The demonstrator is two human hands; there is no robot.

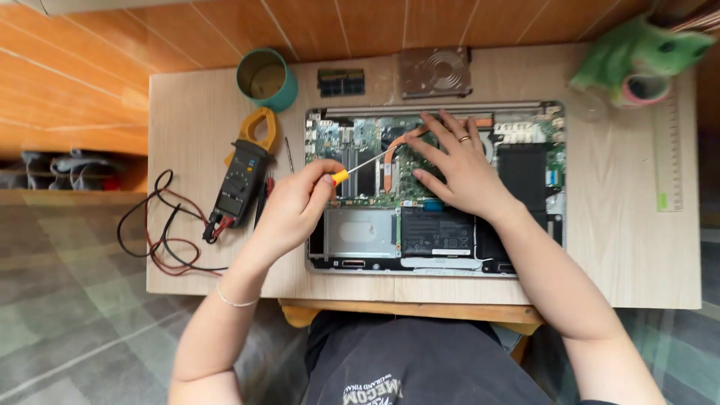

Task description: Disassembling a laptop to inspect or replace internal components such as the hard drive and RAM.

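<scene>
Head view: an opened laptop (435, 187) lies bottom-up at the middle of the tabletop (187, 112), its circuit board and copper heat pipe bare. The left hand (296, 206), left of centre, has its grip pinched around a thin screwdriver (358, 166) with a yellow collar; the shaft slants up to the right, its tip on the board near the heat pipe. The right hand (457, 169) lies flat on the board, fingers spread and holding nothing, seemingly steadying the machine.

Judging by this, 1 screw near the cooling parts is being worked; the next move calls for keeping the tip seated and square while turning.

At lower centre of the laptop, a black rectangular part carries a small white label, beside a silver drive bay. A clamp meter (241, 180) with red and black leads sits left; a teal cup (266, 79) stands at upper left.
</scene>
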